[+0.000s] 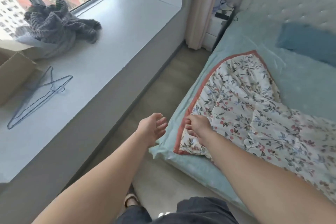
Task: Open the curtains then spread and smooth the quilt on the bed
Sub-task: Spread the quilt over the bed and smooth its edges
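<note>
Head cam, standing btwn window ledge and bed.

Left hand point(152, 127): palm up, fingers loosely spread, holding nothing. Hovers just off the bed's near corner, above the grey floor point(151, 85).

Right hand point(197, 126): reaching down onto the near edge of the white floral quilt w/ coral-red border point(254, 107). Fingers curled at the border, thumb on top — looks like a pinch on the edge, but motion blur, so grip not 100% clear.

Quilt: lies diagonally across the bed, partly spread, wrinkled; far corner points twd the headboard, near corner sits by the mattress edge. Rest runs off to the right of frame. It rests on a pale mint-green bedsheet point(300, 82), most of which is uncovered at the head end.

Other items:
- blue rectangular pillow point(307, 42) at head of bed, apart from quilt
- white tufted headboard point(291, 0) behind it
- beige curtain point(201, 9) bunched in the corner btwn window and bed; window glass uncovered
- wide grey window ledge point(112, 42) w/ crumpled grey striped knit garment point(60, 23), thin blue wire hangers point(41, 94), brown cardboard box point(14, 76) at left edge
- white nightstand point(216, 23) beside bed, small items on top, too blurred to ID
</note>
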Action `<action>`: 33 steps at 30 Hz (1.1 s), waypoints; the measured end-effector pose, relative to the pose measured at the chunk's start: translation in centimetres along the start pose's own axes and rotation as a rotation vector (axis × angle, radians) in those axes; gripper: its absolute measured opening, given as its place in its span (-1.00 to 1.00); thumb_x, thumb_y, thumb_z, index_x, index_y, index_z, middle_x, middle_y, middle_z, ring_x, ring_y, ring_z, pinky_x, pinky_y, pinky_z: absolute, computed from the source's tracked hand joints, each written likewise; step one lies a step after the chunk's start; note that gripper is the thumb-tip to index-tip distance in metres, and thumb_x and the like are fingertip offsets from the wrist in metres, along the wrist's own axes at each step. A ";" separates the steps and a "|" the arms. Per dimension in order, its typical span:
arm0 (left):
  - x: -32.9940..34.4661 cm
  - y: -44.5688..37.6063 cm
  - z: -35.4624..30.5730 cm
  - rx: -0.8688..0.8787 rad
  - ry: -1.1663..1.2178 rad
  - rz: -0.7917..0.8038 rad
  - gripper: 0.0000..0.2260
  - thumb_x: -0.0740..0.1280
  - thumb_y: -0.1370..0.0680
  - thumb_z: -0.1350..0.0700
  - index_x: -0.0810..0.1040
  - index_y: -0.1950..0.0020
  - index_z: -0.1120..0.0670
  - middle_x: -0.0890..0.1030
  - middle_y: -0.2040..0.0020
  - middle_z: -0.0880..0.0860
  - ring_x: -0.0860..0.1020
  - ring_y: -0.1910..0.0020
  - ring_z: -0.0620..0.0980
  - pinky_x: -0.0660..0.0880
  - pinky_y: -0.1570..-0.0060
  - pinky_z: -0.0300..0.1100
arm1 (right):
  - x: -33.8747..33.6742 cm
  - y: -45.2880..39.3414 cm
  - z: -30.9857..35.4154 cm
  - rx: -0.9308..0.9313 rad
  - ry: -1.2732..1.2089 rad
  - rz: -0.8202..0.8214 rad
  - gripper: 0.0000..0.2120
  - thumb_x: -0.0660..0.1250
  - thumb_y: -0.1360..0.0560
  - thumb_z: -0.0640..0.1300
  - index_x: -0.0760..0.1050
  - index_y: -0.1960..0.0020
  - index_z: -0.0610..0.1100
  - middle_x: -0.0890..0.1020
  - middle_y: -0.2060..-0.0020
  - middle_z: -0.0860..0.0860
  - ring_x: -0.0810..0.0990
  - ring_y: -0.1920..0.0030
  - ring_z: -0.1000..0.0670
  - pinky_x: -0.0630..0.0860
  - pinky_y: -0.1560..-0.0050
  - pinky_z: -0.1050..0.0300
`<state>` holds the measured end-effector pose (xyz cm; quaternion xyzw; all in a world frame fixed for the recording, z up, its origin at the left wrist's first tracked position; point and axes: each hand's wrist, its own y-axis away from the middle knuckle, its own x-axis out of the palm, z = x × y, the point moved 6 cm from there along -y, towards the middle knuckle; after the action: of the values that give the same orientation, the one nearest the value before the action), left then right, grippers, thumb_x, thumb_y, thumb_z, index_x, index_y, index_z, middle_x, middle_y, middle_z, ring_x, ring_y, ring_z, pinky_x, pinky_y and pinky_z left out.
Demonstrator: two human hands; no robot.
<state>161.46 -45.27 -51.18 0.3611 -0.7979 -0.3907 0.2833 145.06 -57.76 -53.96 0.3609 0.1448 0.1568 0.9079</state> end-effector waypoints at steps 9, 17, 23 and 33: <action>0.4 -8.5 -15.9 -0.028 -0.228 0.208 -0.89 0.37 -0.61 0.14 0.61 -0.11 0.12 0.68 0.14 0.04 0.62 0.24 0.03 0.53 0.25 -0.14 | 5.9 -1.1 6.7 0.040 -0.196 -0.275 -0.86 0.30 -0.57 -0.23 0.55 0.15 -0.09 0.59 0.33 -0.03 0.54 0.27 -0.05 0.45 0.28 0.08; 9.8 -14.8 -22.9 -0.071 -0.491 0.386 -0.91 0.37 -0.63 0.13 0.63 -0.07 0.10 0.70 0.03 0.06 0.66 0.13 0.07 0.51 0.15 -0.11 | 5.5 -9.5 12.0 0.092 -0.407 -0.451 -0.88 0.31 -0.50 -0.20 0.62 0.13 -0.17 0.66 0.22 -0.10 0.61 0.20 -0.11 0.48 0.16 0.00; 11.7 -23.2 -33.1 -0.076 -0.601 0.285 -0.92 0.38 -0.59 0.12 0.64 -0.05 0.07 0.72 0.02 0.05 0.68 0.15 0.05 0.55 0.14 -0.09 | 9.7 -18.8 18.2 0.146 -0.539 -0.423 -0.93 0.34 -0.57 -0.16 0.59 0.07 -0.10 0.66 0.22 -0.02 0.63 0.24 -0.02 0.49 0.25 0.15; 29.0 -33.5 -39.3 -0.155 -0.716 0.471 -0.91 0.37 -0.61 0.14 0.62 -0.08 0.10 0.71 0.08 0.06 0.66 0.25 0.03 0.52 0.25 -0.14 | 2.5 -27.6 27.7 0.218 -0.634 -0.637 -0.87 0.32 -0.62 -0.16 0.62 -0.08 -0.18 0.64 0.16 -0.07 0.58 0.23 -0.06 0.40 0.32 0.15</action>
<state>185.43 -99.43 -53.03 -0.0115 -0.8749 -0.4745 0.0964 162.69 -92.75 -54.30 0.4218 -0.0209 -0.2642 0.8671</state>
